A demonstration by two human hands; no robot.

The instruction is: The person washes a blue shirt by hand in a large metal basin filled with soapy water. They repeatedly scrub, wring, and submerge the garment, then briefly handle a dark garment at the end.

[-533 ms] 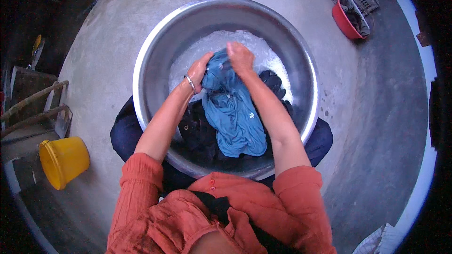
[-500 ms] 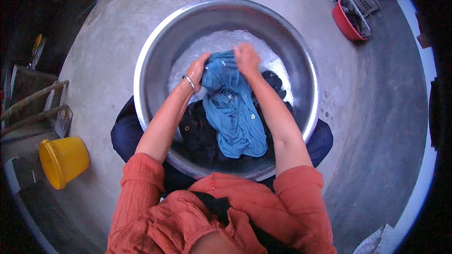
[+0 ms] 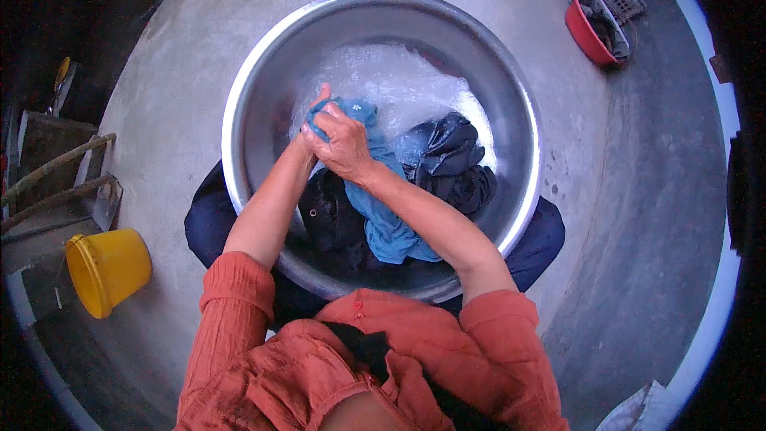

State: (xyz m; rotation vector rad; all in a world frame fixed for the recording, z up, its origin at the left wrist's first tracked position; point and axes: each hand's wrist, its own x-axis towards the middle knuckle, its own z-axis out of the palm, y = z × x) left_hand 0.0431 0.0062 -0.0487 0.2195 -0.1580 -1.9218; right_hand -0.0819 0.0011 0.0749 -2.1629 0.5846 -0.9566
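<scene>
We take this to be the scrubbing step of a hand wash. Over the near-left part of the big metal basin (image 3: 239, 72) our two hands meet on the bunched top of a blue garment (image 3: 383, 219), which trails from the fists toward us and drapes down to the basin's near wall. The right hand (image 3: 345, 144) lies on top, fingers curled tight around the wad of cloth; the left hand (image 3: 313, 124) is mostly hidden beneath it — only a thumb tip and a knuckle show — yet it looks closed on the same fold, pressed against the right. Soapy water (image 3: 391, 76) foams in the far half of the basin, and dark clothes (image 3: 451, 164) lie heaped just right of the blue one, with more dark cloth under our forearms. Outside the basin a yellow bucket (image 3: 108, 271) stands on the concrete floor (image 3: 638, 215) to the near left, and a red tub (image 3: 589, 32) sits far right beside grey crates. In our judgement the next move calls for a firm grip in both fists and a fresh patch of cloth worked between them, kept low over the suds — not lifted clear of the basin.
</scene>
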